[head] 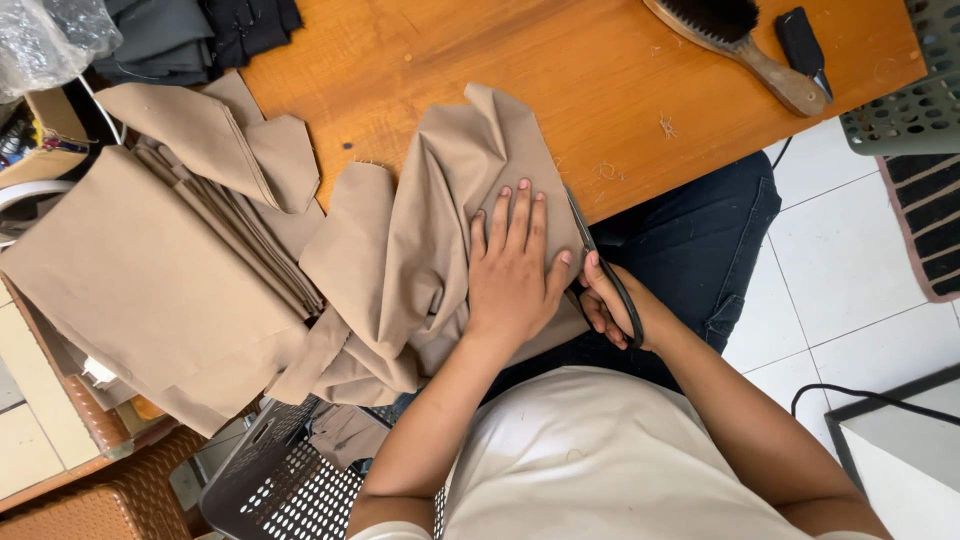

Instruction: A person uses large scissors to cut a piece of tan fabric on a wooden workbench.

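left hand (512, 272) flat and open on the tan cloth (420, 250), right hand (612, 305) gripping scissors (600, 265) at the cloth's edge (blades partly hidden), brush (740, 38) way off across the table (480, 50)

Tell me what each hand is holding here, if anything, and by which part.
The right hand holds black scissors by the handle loops, blades along the cloth's edge. The left hand grips nothing; it lies flat, pressing the tan fabric onto the wooden table.

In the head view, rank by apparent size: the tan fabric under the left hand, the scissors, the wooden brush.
1. Tan fabric, by far the largest.
2. Wooden brush and scissors look alike in length; the brush is partly cut off, so unranked.
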